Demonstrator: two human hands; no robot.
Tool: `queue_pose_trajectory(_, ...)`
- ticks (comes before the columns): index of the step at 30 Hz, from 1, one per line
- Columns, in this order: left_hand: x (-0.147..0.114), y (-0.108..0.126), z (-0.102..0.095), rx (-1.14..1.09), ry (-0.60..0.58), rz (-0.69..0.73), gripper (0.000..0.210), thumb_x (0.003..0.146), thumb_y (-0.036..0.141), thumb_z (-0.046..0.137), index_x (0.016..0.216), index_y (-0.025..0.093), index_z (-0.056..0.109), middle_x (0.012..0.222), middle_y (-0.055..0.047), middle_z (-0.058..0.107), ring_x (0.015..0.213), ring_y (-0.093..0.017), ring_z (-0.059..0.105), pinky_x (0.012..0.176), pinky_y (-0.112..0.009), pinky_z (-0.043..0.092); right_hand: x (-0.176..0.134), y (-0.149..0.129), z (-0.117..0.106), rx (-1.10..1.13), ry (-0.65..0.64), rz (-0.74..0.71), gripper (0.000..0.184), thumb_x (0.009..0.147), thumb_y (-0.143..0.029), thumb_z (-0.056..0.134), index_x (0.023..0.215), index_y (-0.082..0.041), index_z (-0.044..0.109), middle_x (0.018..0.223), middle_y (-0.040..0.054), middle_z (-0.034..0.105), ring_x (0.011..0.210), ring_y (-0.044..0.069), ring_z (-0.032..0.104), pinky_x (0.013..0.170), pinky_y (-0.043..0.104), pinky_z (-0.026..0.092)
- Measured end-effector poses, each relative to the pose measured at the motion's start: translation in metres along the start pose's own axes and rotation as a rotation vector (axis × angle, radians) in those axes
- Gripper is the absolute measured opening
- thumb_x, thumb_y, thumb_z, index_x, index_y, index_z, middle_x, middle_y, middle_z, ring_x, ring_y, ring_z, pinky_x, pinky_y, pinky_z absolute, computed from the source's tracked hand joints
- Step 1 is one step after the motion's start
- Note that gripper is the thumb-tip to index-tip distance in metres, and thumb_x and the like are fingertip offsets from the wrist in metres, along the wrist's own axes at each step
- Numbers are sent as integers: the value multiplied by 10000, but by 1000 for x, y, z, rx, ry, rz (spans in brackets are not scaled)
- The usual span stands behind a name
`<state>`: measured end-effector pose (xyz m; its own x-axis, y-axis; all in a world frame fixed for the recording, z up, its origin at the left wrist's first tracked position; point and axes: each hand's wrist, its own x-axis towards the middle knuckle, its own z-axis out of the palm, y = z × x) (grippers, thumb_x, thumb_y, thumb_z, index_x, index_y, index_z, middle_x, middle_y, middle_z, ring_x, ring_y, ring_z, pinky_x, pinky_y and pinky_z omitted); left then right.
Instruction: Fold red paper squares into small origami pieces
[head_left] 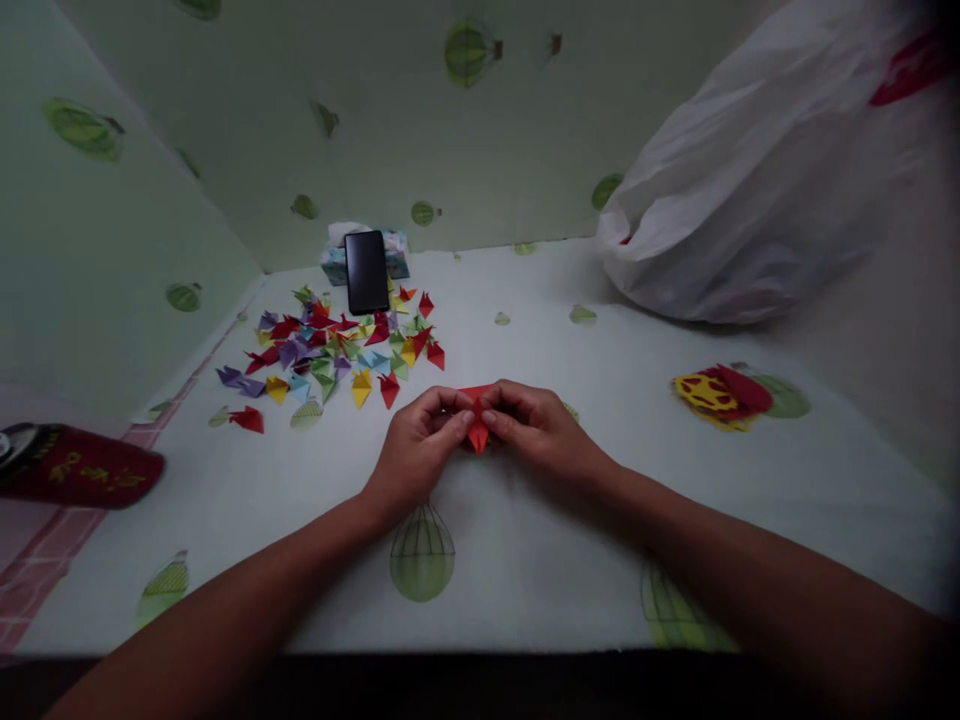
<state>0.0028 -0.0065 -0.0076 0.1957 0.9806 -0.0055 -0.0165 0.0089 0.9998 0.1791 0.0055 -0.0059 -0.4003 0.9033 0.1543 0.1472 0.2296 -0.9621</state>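
Note:
Between my two hands is a partly folded piece of red origami paper (478, 432), its pointed end toward me and a flat edge showing at the back. My left hand (427, 430) pinches its left side between thumb and fingers. From the right, my right hand (534, 425) pinches the other side, the two thumbs close together on top. Parts of the paper are hidden behind the fingers. Beyond my left hand lies a spread of small folded paper cranes (322, 350) in red, purple, green, yellow and blue.
A black phone (367, 272) leans on a tissue box (397, 255) behind the cranes. At the left edge is a dark red can (82, 467). A large white plastic bag (720, 200) fills the back right. Red and yellow cut-out pieces (720, 395) lie on the right.

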Motion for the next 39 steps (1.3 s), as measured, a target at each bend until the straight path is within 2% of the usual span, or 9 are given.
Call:
queue_pose_trajectory(3, 0, 0, 1, -38, 7, 29, 170, 802, 257, 733, 918, 177, 637, 864, -7, 657, 781, -133, 630, 712, -257, 525, 0, 0, 1, 33, -6, 13, 182, 906, -284, 557, 758, -179, 572, 722, 1, 569, 668, 131, 504, 645, 290, 401)
queue_pose_trajectory(8, -1, 2, 1, -58, 25, 100, 166, 795, 215, 726, 879, 191, 584, 847, 14, 604, 788, -114, 598, 720, -235, 516, 0, 4, 2, 248, -35, 64, 192, 895, -337, 605, 779, -194, 550, 714, -14, 583, 616, 115, 541, 609, 274, 451)
queue_pose_trajectory(11, 0, 2, 1, -58, 18, 98, 180, 788, 211, 724, 886, 193, 575, 851, 13, 591, 774, -110, 584, 705, -233, 509, 0, 5, 3, 303, -28, 69, 209, 888, -349, 631, 777, -191, 552, 703, -17, 583, 609, 110, 541, 603, 268, 460)
queue_pose_trajectory(18, 0, 2, 2, -54, 8, 66, 247, 737, 184, 759, 896, 191, 570, 869, 12, 581, 748, -103, 563, 701, -237, 488, -1, 2, 4, 313, -18, 93, 210, 903, -340, 614, 765, -190, 562, 684, -7, 609, 622, 119, 548, 618, 273, 460)
queue_pose_trajectory(29, -1, -2, 0, -114, -17, 81, 234, 777, 228, 755, 915, 197, 568, 881, 11, 577, 787, -114, 564, 728, -243, 490, -2, 1, 6, 346, 25, 134, 218, 866, -366, 648, 770, -191, 563, 686, -11, 614, 597, 115, 563, 608, 270, 478)
queue_pose_trajectory(33, 0, -1, 0, -59, -8, 93, 225, 777, 225, 748, 907, 201, 566, 872, 11, 582, 765, -113, 565, 711, -241, 493, -1, 0, 6, 251, 23, 104, 179, 867, -327, 616, 767, -186, 571, 691, -7, 601, 605, 117, 551, 603, 271, 467)
queue_pose_trajectory(39, 1, 1, 1, -85, 1, 41, 268, 767, 223, 755, 992, 193, 611, 922, -19, 644, 853, -139, 627, 764, -256, 530, -3, -1, 6, 71, 74, 12, 140, 888, -278, 557, 788, -183, 580, 767, 23, 612, 678, 134, 551, 634, 286, 466)
